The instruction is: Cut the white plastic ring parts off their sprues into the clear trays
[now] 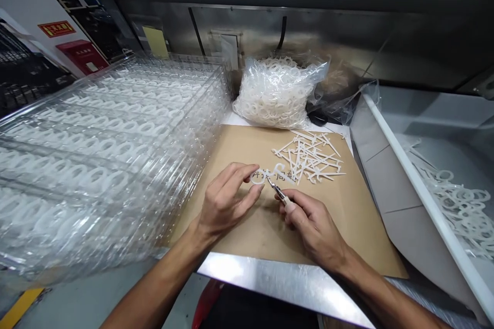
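Observation:
Over the brown cardboard sheet (247, 231), my left hand (229, 198) holds a small white ring part (257, 177) between thumb and fingers. My right hand (311, 221) is closed around a pair of small metal cutters (281, 195). The tips of the cutters are close beside the ring part; whether they touch it I cannot tell. A curved white piece (279, 168) shows just beyond the tips. Behind my right hand, a loose pile of thin white sticks (312, 157) lies on the cardboard.
Stacked clear plastic trays (116, 139) filled with white rings stand at the left. A clear bag (278, 92) of white parts sits at the back. On the right is a large grey-white bin (417, 175) holding white rings (463, 205). The metal table edge (270, 280) runs in front.

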